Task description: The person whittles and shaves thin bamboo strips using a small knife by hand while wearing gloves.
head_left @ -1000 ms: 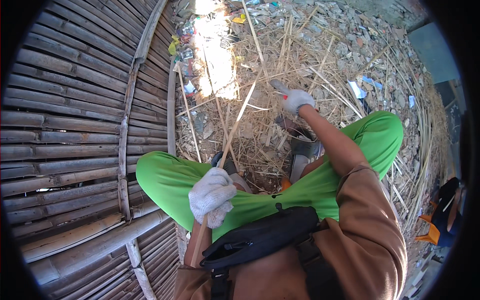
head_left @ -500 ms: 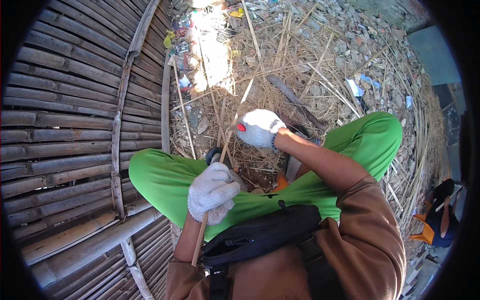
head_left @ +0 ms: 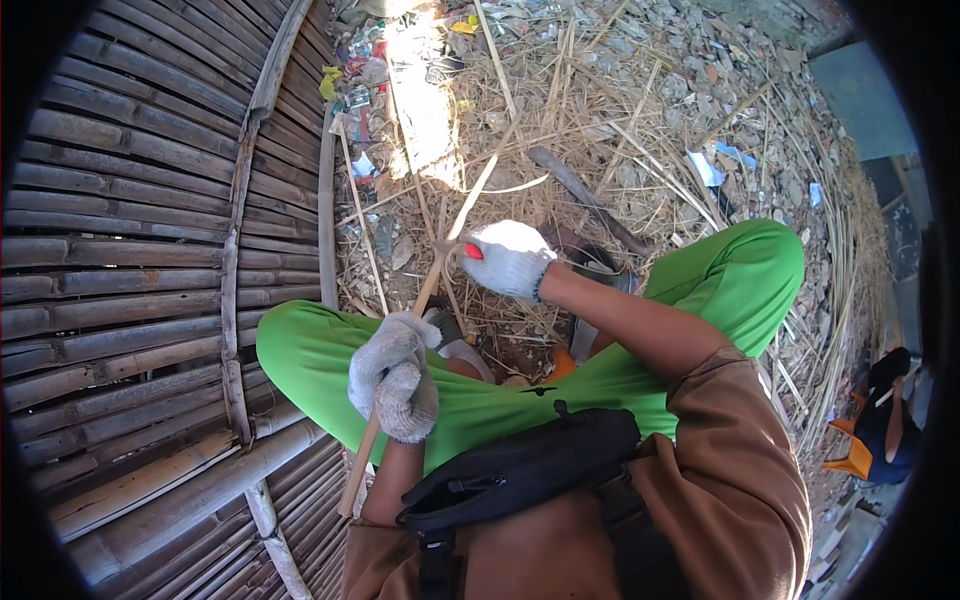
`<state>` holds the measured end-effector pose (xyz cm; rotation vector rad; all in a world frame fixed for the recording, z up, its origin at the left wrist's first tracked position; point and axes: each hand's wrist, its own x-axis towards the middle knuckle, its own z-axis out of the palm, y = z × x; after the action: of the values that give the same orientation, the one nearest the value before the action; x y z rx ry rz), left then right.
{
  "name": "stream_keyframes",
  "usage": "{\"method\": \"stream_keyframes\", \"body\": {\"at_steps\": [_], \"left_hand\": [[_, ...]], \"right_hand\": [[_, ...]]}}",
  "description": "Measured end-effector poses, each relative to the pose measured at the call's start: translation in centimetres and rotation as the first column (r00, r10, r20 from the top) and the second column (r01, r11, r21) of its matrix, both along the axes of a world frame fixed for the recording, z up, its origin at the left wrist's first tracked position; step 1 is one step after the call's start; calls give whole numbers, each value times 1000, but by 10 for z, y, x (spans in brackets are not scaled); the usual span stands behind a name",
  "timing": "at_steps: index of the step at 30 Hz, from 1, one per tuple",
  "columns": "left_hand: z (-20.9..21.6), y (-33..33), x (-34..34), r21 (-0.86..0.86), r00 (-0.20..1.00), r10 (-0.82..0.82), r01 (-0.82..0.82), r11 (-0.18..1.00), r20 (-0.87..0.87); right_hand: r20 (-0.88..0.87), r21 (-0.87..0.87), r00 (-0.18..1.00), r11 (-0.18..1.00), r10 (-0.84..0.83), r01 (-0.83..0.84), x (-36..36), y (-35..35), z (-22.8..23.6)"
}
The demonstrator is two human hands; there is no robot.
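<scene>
Left hand: gloved, curled into a fist above the left thigh, forearm coming up from below; fingers clamped on the strip. Strip ran at a slant, lower end out past the fist beside the forearm, far end over the straw-littered ground. Right hand: gloved, forearm angled in from the right, fingers closed on a red tool right at the strip, mostly hidden by the glove. Black bag sat at the waist, contents hidden.
</scene>
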<state>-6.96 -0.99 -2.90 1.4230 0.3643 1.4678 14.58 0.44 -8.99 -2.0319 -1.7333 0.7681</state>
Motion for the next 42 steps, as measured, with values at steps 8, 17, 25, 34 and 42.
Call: {"method": "stream_keyframes", "body": {"at_steps": [8,17,25,34,42], "left_hand": [[4,-12,10,5,998,53,-53,999,-16],[16,-14,-11,-43,995,-42,46,998,87],[22,-4,-4,-312,961,139,-59,948,239],[33,-11,-8,-370,954,198,-104,923,226],[25,-9,-23,-355,960,139,-45,934,243]], "right_hand": [[26,-112,997,990,-78,81,15,16,-22],[189,-273,857,812,-480,516,149,19,-141],[-93,90,985,984,-146,155,18,18,-56],[47,-162,997,984,-63,70,47,40,-71],[76,-233,997,971,-32,49,35,47,-70]]}}
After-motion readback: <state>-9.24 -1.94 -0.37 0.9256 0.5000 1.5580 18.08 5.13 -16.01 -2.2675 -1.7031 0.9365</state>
